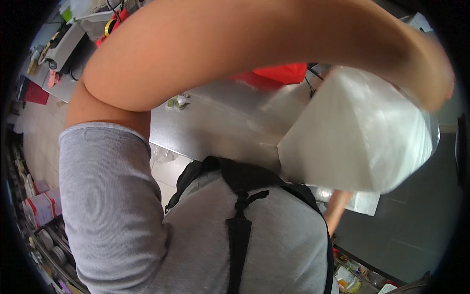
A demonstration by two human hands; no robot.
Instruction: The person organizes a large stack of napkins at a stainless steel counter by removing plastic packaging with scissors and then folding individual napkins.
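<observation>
A large translucent white plastic bag or sheet hangs bulging before me on the right, over the edge of a metal worktable. My left arm reaches across the top of the view. My left hand, blurred, is beside the plastic's upper right edge; its fingers are too unclear to show a grip. Below the plastic only my right forearm shows, and the right hand is out of sight behind it. Another flat piece of clear plastic sticks out beneath.
A red bag or cloth lies at the table's back near dark cables. Nearer left is a small clear packet with green contents. A grey-white machine stands far left, above a red bin. Shelves with packages are low right.
</observation>
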